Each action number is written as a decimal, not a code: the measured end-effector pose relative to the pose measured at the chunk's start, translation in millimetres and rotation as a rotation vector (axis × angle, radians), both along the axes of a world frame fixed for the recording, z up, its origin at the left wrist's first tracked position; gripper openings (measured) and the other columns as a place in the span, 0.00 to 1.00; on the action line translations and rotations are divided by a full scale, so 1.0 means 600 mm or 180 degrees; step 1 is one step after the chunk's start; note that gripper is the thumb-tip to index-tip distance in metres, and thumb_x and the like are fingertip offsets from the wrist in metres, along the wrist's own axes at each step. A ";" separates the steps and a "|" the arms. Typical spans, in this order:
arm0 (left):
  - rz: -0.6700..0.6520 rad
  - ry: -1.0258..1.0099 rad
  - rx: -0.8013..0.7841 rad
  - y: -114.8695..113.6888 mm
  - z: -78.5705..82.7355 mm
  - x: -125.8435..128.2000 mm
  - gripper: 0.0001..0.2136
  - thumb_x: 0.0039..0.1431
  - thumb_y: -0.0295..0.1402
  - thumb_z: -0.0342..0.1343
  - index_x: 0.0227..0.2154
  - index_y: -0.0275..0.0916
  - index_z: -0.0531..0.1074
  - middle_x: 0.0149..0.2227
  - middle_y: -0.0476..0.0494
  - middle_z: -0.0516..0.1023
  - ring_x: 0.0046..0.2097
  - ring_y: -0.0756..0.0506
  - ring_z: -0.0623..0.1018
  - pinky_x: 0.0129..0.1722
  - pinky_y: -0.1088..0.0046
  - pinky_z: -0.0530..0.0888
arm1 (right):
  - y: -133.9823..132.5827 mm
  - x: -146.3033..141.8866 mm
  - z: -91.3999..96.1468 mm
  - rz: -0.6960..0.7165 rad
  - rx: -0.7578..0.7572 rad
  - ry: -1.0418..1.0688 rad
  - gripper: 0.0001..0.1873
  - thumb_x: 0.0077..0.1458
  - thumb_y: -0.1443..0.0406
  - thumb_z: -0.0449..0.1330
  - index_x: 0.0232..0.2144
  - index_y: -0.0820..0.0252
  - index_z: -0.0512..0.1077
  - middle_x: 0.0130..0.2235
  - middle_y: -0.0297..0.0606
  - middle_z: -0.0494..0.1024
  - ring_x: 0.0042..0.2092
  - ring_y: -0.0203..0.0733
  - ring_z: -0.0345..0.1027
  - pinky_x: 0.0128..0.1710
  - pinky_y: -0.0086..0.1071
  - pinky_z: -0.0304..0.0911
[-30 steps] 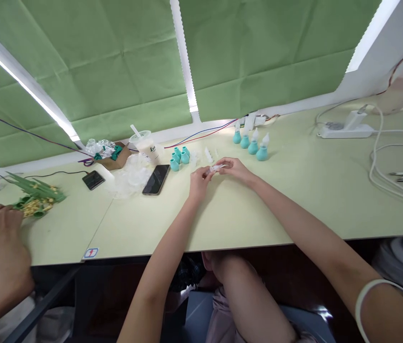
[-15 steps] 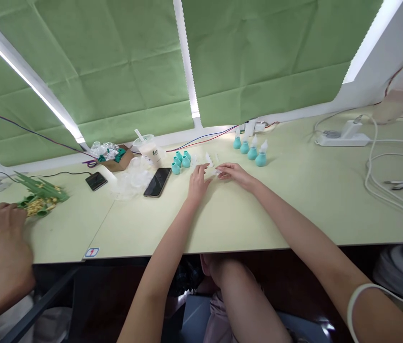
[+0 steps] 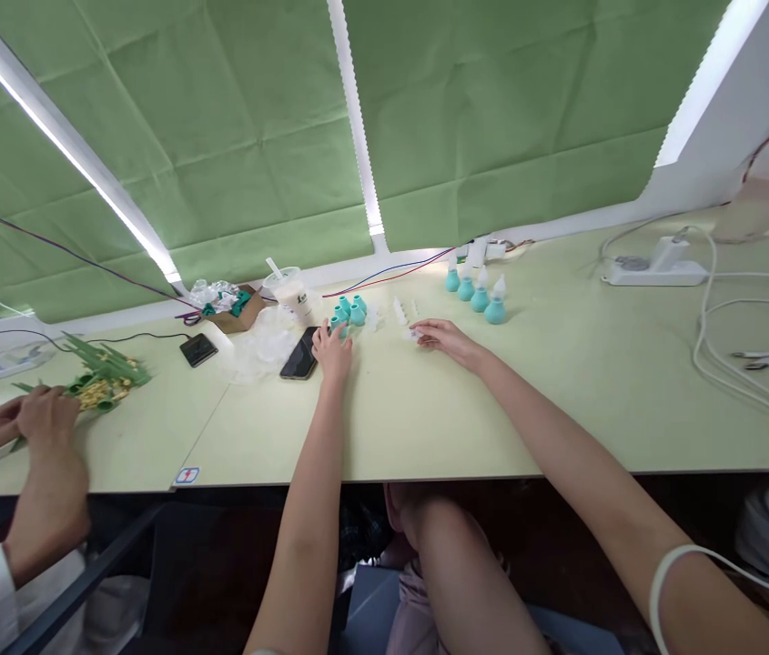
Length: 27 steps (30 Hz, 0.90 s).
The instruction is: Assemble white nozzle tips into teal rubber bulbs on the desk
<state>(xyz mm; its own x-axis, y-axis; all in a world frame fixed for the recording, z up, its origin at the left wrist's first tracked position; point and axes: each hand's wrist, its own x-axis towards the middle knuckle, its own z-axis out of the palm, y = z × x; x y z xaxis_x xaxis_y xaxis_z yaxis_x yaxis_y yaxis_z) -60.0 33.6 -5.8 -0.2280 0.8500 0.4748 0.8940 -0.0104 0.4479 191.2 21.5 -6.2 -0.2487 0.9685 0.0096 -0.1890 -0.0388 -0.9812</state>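
Observation:
My left hand (image 3: 333,353) reaches the cluster of small teal rubber bulbs (image 3: 357,315), its fingers curved round the nearest bulb (image 3: 338,329). Between the fingertips of my right hand (image 3: 449,340) is a small clear plastic nozzle (image 3: 412,334), held just above the table; its far end is hard to make out. Behind it lie more clear nozzles (image 3: 399,311) and a thin clear piece (image 3: 415,309). To the right, several assembled bulbs (image 3: 494,310) stand upright in a slanting row, each topped with a clear pointed nozzle.
Left of my left hand are a phone (image 3: 298,357), crumpled clear plastic (image 3: 258,350), a drink cup (image 3: 293,296) and a cardboard box (image 3: 237,318). A co-worker's hands (image 3: 49,414) handle green stems (image 3: 107,364). A power strip (image 3: 653,272) and white cables (image 3: 712,337) lie at right.
My left hand has moved left, away from my right hand, to the teal bulbs. My right hand has stayed nearly in place with the nozzle.

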 end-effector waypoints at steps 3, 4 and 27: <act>0.0068 0.0136 -0.0115 0.003 -0.007 0.001 0.15 0.56 0.34 0.53 0.47 0.47 0.69 0.59 0.43 0.61 0.59 0.37 0.58 0.56 0.52 0.59 | -0.003 -0.001 0.002 -0.0005 -0.0015 -0.0037 0.08 0.49 0.64 0.61 0.34 0.58 0.76 0.34 0.35 0.76 0.32 0.30 0.67 0.35 0.24 0.64; 0.0091 0.0118 -0.0062 0.004 -0.008 0.001 0.14 0.56 0.34 0.52 0.47 0.46 0.69 0.58 0.42 0.63 0.58 0.37 0.59 0.55 0.52 0.59 | -0.003 -0.001 0.003 -0.0015 -0.0017 -0.0056 0.08 0.49 0.64 0.61 0.34 0.59 0.76 0.34 0.35 0.76 0.32 0.30 0.67 0.35 0.24 0.64; -0.2157 -0.0825 -0.0095 -0.010 0.002 0.076 0.13 0.45 0.26 0.61 0.37 0.43 0.77 0.47 0.42 0.71 0.51 0.44 0.70 0.51 0.66 0.68 | 0.008 0.005 0.002 0.0001 0.0347 -0.0003 0.15 0.43 0.58 0.65 0.34 0.58 0.76 0.34 0.35 0.77 0.34 0.32 0.69 0.44 0.31 0.65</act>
